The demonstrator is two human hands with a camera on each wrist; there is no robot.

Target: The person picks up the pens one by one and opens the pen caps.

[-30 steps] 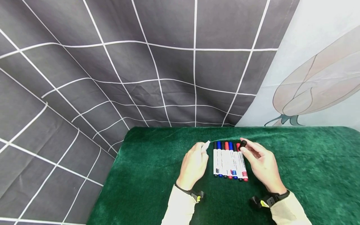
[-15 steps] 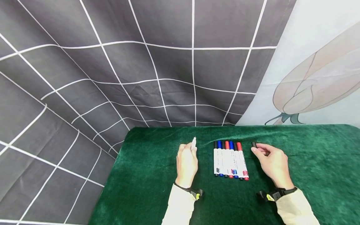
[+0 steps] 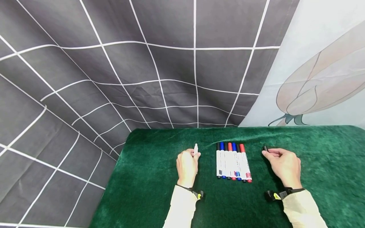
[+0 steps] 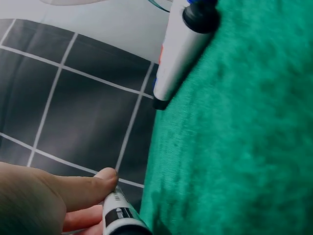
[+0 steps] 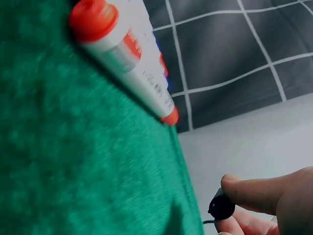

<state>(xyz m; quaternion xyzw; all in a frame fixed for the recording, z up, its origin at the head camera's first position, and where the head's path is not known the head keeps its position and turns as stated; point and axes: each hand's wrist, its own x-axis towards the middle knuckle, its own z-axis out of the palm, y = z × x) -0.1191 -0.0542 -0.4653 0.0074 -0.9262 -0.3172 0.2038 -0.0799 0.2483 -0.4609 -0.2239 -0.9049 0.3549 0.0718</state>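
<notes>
My left hand (image 3: 186, 166) pinches a white marker (image 3: 195, 148) whose bare tip points away from me. In the left wrist view the marker's black end (image 4: 128, 229) and dark label face the camera, with the thumb (image 4: 93, 188) along its side. To the right, my right hand (image 3: 286, 164) pinches a black marker cap (image 3: 265, 148) between thumb and fingers. The right wrist view shows this cap (image 5: 222, 206) end-on, apart from any marker. Between the hands a row of white markers (image 3: 231, 161) with black, blue and red caps lies side by side on the green cloth.
Green plush cloth (image 3: 148, 177) covers the table. A dark grey curtain with white grid lines (image 3: 176, 66) hangs behind and to the left. At the back right hangs a pale cloth with a flower print (image 3: 322, 85). Each wrist wears a black strap with a small camera.
The hands have moved apart: the left hand with its marker went left of the row, and the right hand carried the black cap right, away from the row. The row stayed in place.
</notes>
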